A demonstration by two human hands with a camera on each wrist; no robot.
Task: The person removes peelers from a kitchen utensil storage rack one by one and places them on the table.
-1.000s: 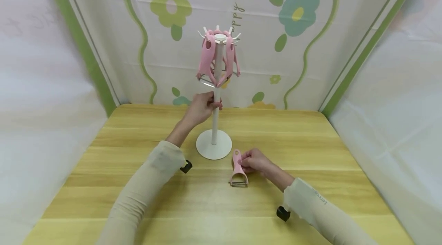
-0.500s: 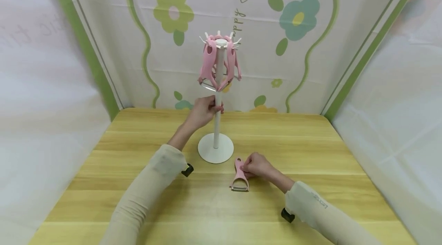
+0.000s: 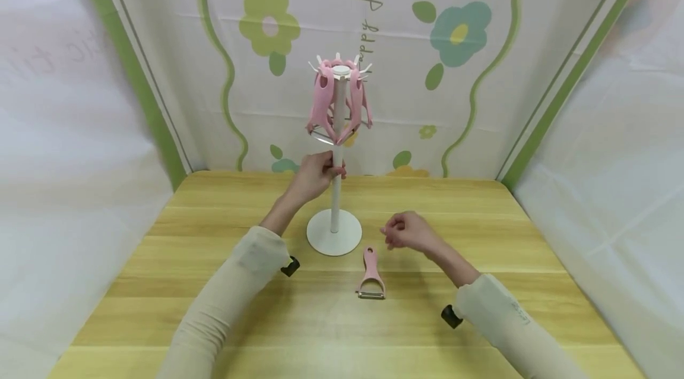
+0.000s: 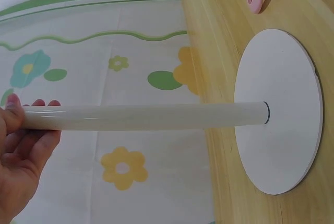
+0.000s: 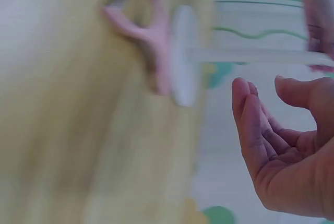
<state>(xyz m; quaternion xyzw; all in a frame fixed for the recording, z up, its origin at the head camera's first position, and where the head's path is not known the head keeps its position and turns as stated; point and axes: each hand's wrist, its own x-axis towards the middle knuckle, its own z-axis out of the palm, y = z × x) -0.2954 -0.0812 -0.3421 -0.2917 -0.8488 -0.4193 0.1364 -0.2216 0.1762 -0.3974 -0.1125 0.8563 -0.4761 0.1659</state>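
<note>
My left hand [image 3: 315,176] grips the white pole of a stand [image 3: 335,207] about midway up; in the left wrist view the thumb and fingers [image 4: 44,143] wrap round the pole [image 4: 146,117]. Pink peelers [image 3: 322,100] hang from hooks at the stand's top. One pink peeler [image 3: 370,272] lies on the table just in front of the round base [image 3: 320,239], blade end toward me. Up and to the right of that peeler is my right hand [image 3: 411,231], raised above the table with nothing in it. In the right wrist view its thumb and fingers [image 5: 250,125] are apart, loosely bent.
A wooden table [image 3: 240,319] spreads under everything. Behind it hangs a white cloth with printed flowers [image 3: 459,34], and pale cloth walls [image 3: 604,147] close in both sides. Black wrist cameras [image 3: 451,316] sit at the sleeves.
My right hand has let go of the peeler and lifted away, up and to the right, leaving it lying on the table. The left hand keeps its hold on the pole.
</note>
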